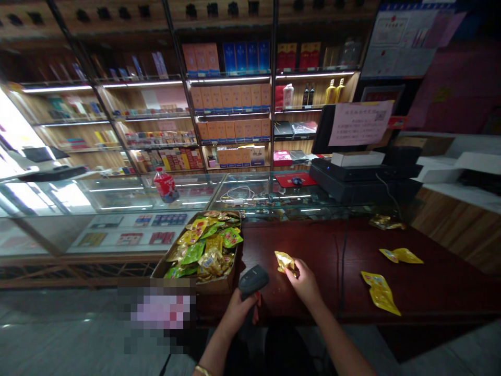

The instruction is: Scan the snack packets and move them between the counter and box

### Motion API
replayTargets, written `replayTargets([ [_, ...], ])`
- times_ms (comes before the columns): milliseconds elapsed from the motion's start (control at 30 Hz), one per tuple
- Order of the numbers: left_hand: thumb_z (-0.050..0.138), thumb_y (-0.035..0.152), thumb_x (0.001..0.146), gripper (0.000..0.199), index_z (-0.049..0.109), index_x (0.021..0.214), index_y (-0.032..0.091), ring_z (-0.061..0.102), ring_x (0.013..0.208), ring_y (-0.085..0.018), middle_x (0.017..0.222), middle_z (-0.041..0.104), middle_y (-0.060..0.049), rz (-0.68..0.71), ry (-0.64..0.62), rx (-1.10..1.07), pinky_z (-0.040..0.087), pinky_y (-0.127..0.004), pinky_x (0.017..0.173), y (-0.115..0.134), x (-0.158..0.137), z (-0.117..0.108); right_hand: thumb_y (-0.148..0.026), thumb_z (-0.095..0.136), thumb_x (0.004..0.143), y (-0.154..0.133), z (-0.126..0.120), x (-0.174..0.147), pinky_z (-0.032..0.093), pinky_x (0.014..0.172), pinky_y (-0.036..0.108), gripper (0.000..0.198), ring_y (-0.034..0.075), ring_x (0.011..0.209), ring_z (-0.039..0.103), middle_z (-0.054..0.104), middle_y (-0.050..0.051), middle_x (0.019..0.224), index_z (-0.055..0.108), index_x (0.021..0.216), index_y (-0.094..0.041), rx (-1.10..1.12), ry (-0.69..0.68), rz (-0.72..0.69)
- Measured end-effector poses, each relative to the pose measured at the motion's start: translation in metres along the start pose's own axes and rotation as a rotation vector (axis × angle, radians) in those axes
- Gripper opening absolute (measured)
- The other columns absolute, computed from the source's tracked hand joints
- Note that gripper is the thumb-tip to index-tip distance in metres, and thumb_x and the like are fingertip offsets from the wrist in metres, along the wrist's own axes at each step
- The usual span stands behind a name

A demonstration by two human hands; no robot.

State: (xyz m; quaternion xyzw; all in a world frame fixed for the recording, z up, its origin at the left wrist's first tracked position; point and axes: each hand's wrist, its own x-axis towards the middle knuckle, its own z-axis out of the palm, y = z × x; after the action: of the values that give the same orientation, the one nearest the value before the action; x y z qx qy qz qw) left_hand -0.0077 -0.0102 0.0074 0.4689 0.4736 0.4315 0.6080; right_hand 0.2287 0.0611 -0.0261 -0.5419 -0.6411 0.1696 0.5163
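A dark grey barcode scanner (253, 280) is held upright by its handle in my left hand (237, 312), near the front edge of the dark red table. Pinched in the fingers of my right hand (304, 282) is a small gold snack packet (284, 260), just to the right of the scanner's head. To the left stands an open cardboard box (219, 286) filled with green, yellow and gold snack packets (211, 245). Two yellow packets, a farther one (403, 255) and a nearer one (380, 292), lie on the table at the right.
Behind the table (313, 237) runs a glass display counter (195, 183) bearing a red-labelled bottle (166, 185), a mouse (297, 181) and a monitor with a paper sheet (356, 122). Gold packets (386, 223) lie at the back right. Shelves of boxes (230, 99) stand beyond.
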Motion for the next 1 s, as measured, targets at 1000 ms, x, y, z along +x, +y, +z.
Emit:
replayTargets([
  [1000,0.078,0.071,0.065,0.056,0.06,0.061,0.017,0.051,0.031,-0.012,0.041,0.058,-0.001,-0.038,0.028,-0.01,0.037,-0.021,0.035,-0.013,0.015,-0.001,-0.031,0.059,0.085,-0.005,-0.004,0.0,0.058,0.083,0.036,0.017,0.027,0.093,0.073,0.076,0.011,0.104,0.07,0.097,-0.023,0.011,-0.037,0.043],
])
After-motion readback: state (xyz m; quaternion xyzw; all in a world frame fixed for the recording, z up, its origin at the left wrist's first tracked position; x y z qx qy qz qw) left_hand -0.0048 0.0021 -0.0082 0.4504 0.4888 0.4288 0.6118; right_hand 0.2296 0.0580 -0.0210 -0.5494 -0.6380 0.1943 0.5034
